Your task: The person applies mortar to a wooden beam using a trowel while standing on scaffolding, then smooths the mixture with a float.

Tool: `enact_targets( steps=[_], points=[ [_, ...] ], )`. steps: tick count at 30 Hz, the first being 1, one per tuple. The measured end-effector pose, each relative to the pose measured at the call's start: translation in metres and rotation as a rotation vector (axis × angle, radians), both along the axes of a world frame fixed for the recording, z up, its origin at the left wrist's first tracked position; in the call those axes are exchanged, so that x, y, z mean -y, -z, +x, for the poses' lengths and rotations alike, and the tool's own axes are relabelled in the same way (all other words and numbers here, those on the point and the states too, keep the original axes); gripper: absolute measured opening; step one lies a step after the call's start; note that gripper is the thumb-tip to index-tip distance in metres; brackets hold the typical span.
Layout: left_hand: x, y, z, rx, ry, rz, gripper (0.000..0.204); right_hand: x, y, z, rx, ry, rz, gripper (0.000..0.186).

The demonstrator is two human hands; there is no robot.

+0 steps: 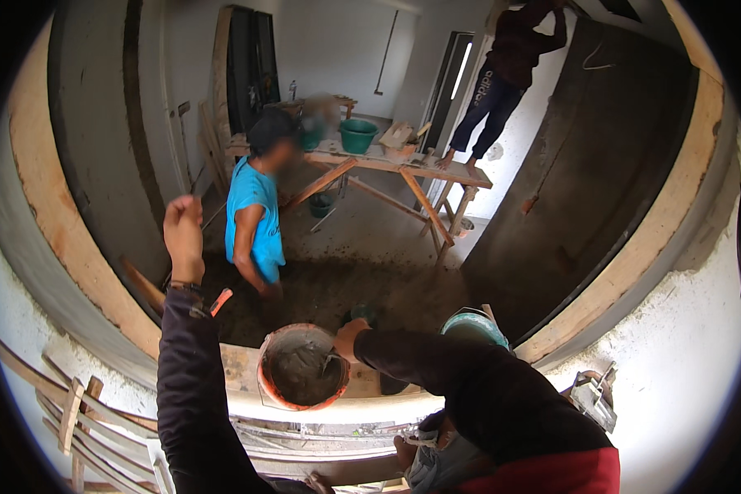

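An orange bucket (265, 380) of wet grey mortar (305, 366) stands on the ledge of the opening in front of me. My right hand (351, 339) is closed at the bucket's right rim, around what looks like the handle of a trowel (330, 363). The trowel's pale edge shows at the mortar, but the handle is hidden by my fingers. My left hand (184, 237) is raised at the left, fingers curled in, with nothing visible in them. A small orange object (221, 302) shows beside my left sleeve.
A teal bucket (475, 327) stands right of my right forearm. Inside the room, a person in a blue shirt (255, 218) stands close by. Another person (502, 78) stands on a wooden platform (420, 169) holding a green basin (357, 136). Wooden poles (82, 420) lie below left.
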State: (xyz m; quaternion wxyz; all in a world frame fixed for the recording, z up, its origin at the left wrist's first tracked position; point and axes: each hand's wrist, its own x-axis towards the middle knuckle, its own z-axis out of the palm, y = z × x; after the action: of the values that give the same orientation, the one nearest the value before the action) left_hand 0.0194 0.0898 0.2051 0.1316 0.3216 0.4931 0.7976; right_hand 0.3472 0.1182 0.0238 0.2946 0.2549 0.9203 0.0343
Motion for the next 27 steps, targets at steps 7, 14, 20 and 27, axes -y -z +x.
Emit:
enact_targets(
  steps=[7, 14, 20, 27],
  points=[
    [-0.038, 0.215, -0.086, -0.213, -0.114, -0.654, 0.032, 0.081, -0.156, -0.073, -1.282, -0.174, -0.471, 0.036],
    [-0.006, 0.292, -0.067, -0.825, -0.084, -1.175, 0.037, 0.243, -0.230, -0.097, -1.215, -1.071, -1.174, 0.047],
    [0.018, 0.262, -0.037, -0.676, 0.271, -1.104, 0.037, 0.228, -0.203, -0.102, -1.473, -0.944, -1.441, 0.053],
    [0.030, 0.305, -0.090, -0.646, 0.215, -1.140, 0.033, 0.225, -0.188, -0.111, -1.473, -0.924, -1.408, 0.058]
  ],
)
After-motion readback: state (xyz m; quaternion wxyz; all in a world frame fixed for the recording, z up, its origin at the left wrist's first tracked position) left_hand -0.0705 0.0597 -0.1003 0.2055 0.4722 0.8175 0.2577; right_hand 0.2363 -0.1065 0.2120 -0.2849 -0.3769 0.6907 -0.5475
